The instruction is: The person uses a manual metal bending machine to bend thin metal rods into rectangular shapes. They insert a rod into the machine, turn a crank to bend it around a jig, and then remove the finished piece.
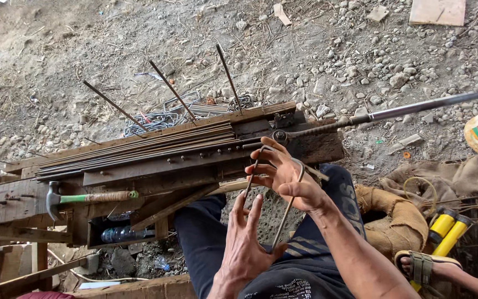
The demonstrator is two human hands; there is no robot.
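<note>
Bent steel rod, shaped into a loop-like stirrup, hangs in front of the person's lap, just below the near edge of the wooden worktop. The right hand has its fingers curled round the rod's upper bend, gripping it. The left hand is held open beneath, its fingers spread and pointing up, the fingertips close to the rod's lower leg; whether they touch it cannot be told. On the worktop lies a bundle of straight rods, with three single rods sticking up at an angle behind it. A long bending lever reaches from a pivot on the worktop out to the right over the gravel. A claw hammer with a green-and-tan handle lies on the left part of the worktop. Yellow-handled cutters rest at the right, near a sandalled foot.
</note>
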